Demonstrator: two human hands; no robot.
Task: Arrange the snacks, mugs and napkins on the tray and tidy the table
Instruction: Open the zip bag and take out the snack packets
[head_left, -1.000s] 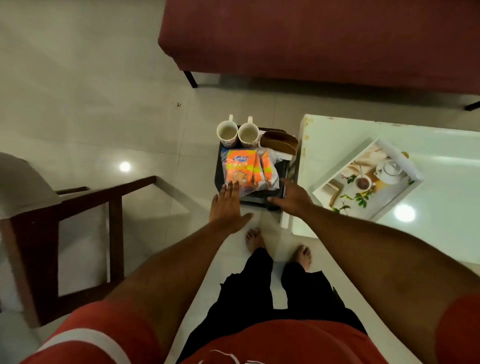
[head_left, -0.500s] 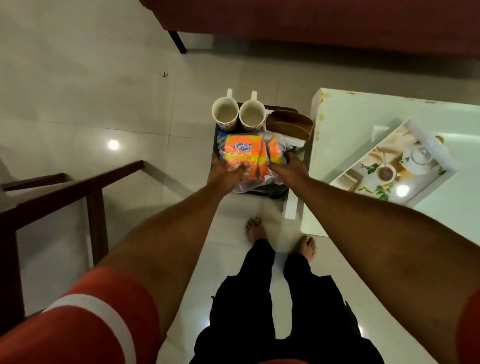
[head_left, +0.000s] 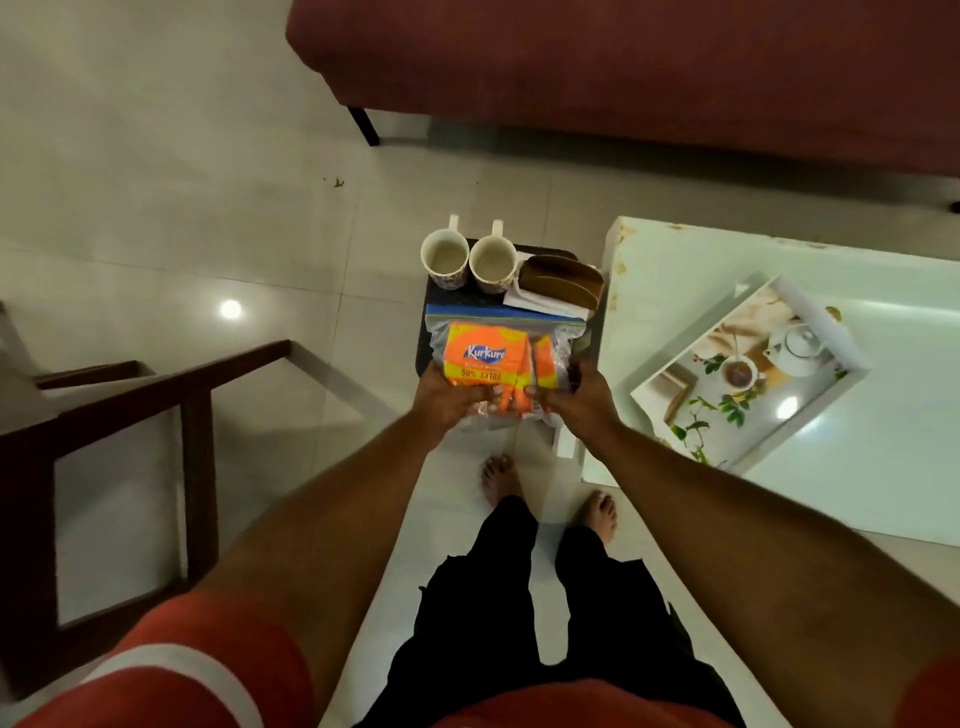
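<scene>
1. Now both your hands grip the snack bag: left hand closed on its near-left corner, right hand closed on its near-right corner.
2. It is a clear zip bag of orange packets, over the near half of the dark stool.
3. Two mugs stand side by side at the stool's far edge, the napkin holder just right of them.
4. Your tray sits on the white table, well right of the bag.

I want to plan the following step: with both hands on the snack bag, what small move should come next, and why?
Probably carry the snack bag, held by the left hand and right hand, rightward to the white tray; the tray holds nothing yet.
</scene>
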